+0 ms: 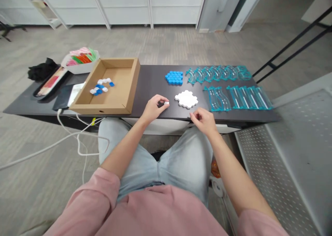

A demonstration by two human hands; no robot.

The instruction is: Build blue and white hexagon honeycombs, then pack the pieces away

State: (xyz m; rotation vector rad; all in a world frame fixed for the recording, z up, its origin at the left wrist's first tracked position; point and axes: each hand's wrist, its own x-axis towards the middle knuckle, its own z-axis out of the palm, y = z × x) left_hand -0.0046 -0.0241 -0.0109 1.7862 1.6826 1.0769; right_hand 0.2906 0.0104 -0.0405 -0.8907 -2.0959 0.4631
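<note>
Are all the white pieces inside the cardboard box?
No, a flat cluster of white pieces lies on the dark table, outside the cardboard box.

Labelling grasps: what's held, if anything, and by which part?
Left hand pinches a small white piece; too small to tell by which part. Right hand: nothing visible, though its curl could hide something.

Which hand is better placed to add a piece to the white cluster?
Probably the left hand: it pinches a small white piece, left of the white cluster. No piece shows in the right hand.
</note>
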